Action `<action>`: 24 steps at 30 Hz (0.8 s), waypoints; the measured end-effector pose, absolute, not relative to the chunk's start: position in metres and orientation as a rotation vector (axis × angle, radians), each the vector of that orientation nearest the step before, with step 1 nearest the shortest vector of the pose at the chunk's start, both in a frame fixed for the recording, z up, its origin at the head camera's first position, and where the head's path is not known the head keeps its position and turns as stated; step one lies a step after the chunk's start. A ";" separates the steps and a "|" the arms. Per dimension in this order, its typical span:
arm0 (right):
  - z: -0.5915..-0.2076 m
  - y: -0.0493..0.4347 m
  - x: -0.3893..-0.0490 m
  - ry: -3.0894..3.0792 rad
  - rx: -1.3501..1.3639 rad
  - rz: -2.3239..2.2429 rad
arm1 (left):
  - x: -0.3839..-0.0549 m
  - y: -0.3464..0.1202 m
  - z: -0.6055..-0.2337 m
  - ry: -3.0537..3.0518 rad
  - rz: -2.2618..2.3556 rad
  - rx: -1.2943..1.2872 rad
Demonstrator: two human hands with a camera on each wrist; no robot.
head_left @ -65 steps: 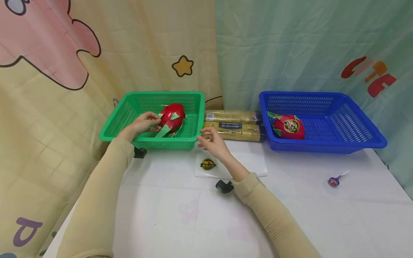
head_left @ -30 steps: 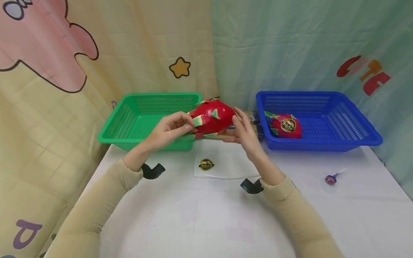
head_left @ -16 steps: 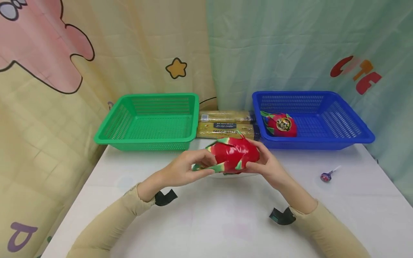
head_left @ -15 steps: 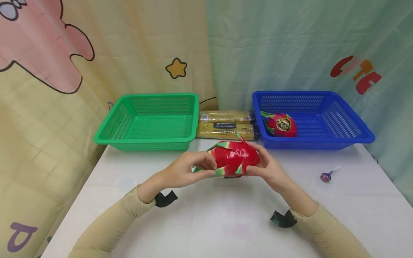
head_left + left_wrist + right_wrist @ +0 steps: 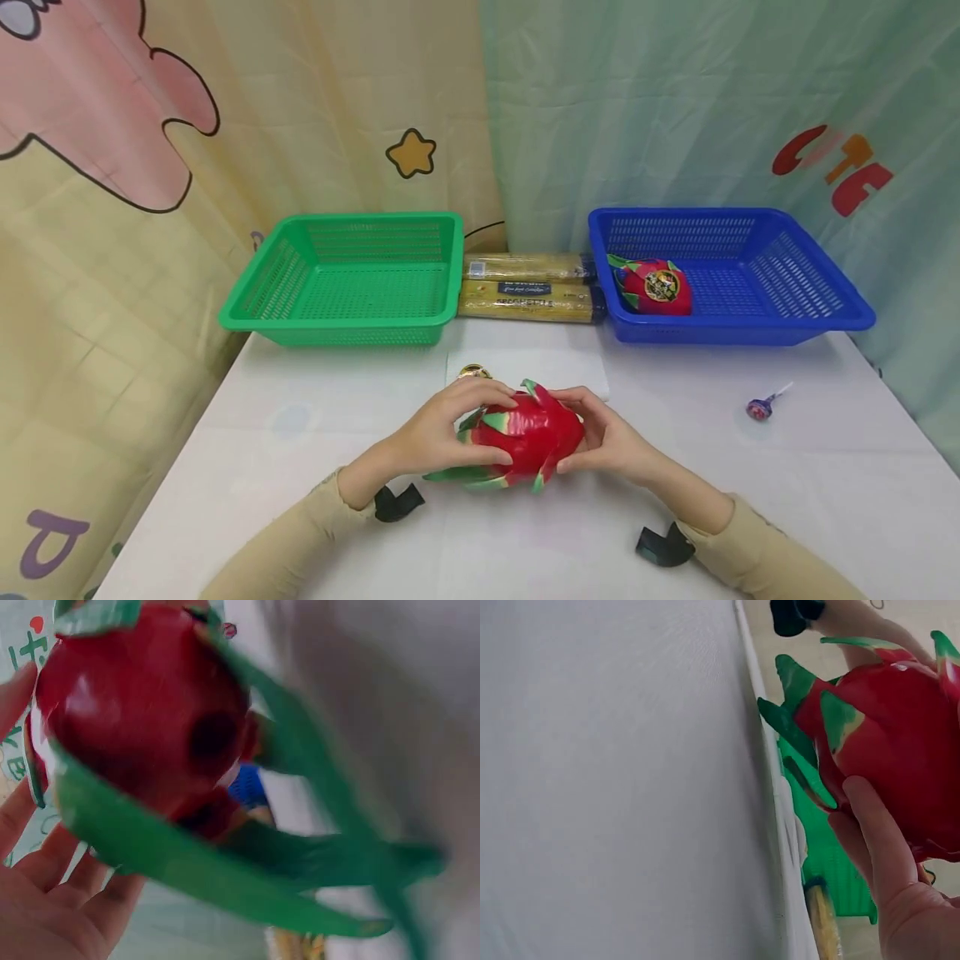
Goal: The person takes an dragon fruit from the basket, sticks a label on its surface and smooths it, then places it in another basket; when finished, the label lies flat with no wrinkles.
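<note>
A red dragon fruit (image 5: 536, 433) with green-tipped scales is held between both hands, low over the front part of the white table. My left hand (image 5: 446, 425) grips its leafy left end, fingers over the far side and thumb on the near side. Curved round the opposite, rounder end is my right hand (image 5: 611, 442). Long green leaves of the dragon fruit (image 5: 142, 705) cross the left wrist view, and part of the left hand shows behind them. The right wrist view has the dragon fruit (image 5: 900, 742) with right-hand fingers (image 5: 881, 832) pressed against its skin.
Behind the hands lies a flat white bag (image 5: 555, 367) with a round sticker. A green basket (image 5: 341, 323) stands back left, a blue basket (image 5: 750, 329) back right with another dragon fruit (image 5: 656, 287). Spaghetti packs (image 5: 525, 300) lie between them; a lollipop (image 5: 760, 408) lies right.
The dragon fruit was lifted from the green basket by the left hand, then the right hand joined. Both hands brought it right and toward the front, lower now, its leaves turned nearer.
</note>
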State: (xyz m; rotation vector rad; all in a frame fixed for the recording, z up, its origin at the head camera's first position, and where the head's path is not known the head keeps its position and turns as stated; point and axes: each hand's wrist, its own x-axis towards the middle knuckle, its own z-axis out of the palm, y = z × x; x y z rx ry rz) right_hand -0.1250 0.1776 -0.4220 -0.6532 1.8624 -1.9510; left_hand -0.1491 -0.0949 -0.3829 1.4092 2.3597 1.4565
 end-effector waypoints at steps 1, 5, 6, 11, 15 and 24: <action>-0.423 0.177 -0.126 1.862 -0.658 -1.947 | -0.148 -0.095 -0.387 2.362 1.477 1.385; -0.425 0.178 -0.129 1.879 -0.646 -1.913 | -0.143 -0.090 -0.395 2.385 1.591 1.291; -0.426 0.179 -0.130 1.887 -0.643 -1.902 | -0.142 -0.089 -0.397 2.389 1.608 1.274; -0.424 0.182 -0.133 1.985 -0.585 -1.802 | -0.141 -0.086 -0.403 2.408 1.603 1.205; -0.423 0.188 -0.136 2.118 -0.593 -1.693 | -0.144 -0.086 -0.409 2.424 1.554 1.210; -0.418 0.192 -0.136 2.314 -0.710 -1.503 | -0.146 -0.089 -0.412 2.499 1.421 1.203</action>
